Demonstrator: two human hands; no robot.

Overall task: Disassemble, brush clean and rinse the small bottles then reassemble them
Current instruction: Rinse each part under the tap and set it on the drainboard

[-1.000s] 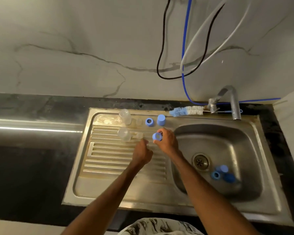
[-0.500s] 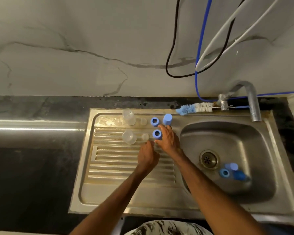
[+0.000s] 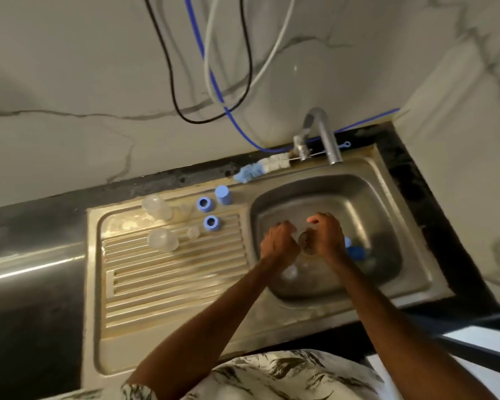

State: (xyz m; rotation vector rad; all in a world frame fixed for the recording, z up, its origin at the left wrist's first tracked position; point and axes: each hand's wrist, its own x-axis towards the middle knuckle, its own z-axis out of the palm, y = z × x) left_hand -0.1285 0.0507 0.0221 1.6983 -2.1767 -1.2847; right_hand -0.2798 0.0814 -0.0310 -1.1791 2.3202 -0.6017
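Both my hands are low over the sink basin (image 3: 387,220), close together on either side of the drain (image 3: 306,242). My left hand (image 3: 277,245) and my right hand (image 3: 328,238) have curled fingers; motion blur hides whether either holds anything. Blue bottle parts (image 3: 355,252) lie in the basin just behind my right hand, and a clear piece (image 3: 289,273) lies below my left wrist. On the drainboard (image 3: 171,284) stand two clear bottles (image 3: 156,206) (image 3: 162,240), small clear pieces (image 3: 193,232), two blue rings (image 3: 204,204) (image 3: 211,222) and a blue cap (image 3: 222,194).
A blue-and-white bottle brush (image 3: 260,167) lies along the sink's back rim beside the tap (image 3: 325,137). Black, white and blue cables hang on the marble wall above. A dark countertop (image 3: 26,226) runs to the left, and a wall corner closes in on the right.
My right hand let go of the blue ring on the drainboard. Both hands moved right from the drainboard into the basin. The camera swung right and tilted.
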